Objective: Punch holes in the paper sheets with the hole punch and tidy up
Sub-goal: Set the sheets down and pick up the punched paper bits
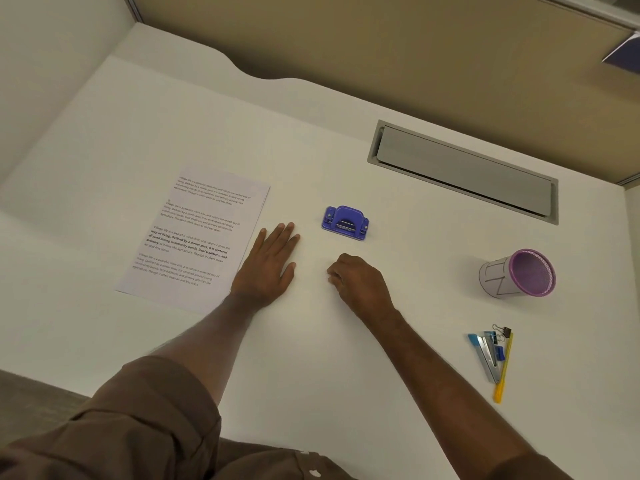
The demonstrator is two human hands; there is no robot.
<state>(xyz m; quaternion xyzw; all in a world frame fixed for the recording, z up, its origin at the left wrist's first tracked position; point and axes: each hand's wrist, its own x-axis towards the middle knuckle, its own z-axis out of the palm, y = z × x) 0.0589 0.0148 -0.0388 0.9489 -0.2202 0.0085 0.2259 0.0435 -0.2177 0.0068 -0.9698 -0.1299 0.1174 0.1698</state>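
A stack of printed paper sheets [194, 237] lies on the left of the white desk [311, 358]. A small purple hole punch [345, 223] sits near the desk's middle, to the right of the sheets. My left hand [270, 265] rests flat on the desk with fingers spread, just beside the right edge of the sheets and holding nothing. My right hand [360, 282] lies on the desk below the punch, fingers curled into a loose fist with nothing visible in it. Neither hand touches the punch.
A purple mesh pen cup [519, 275] lies tipped on its side at the right. Below it lie a stapler, binder clips and a yellow pen [495, 355]. A grey cable hatch [464, 171] is set in the desk's far side. Partition walls border the desk.
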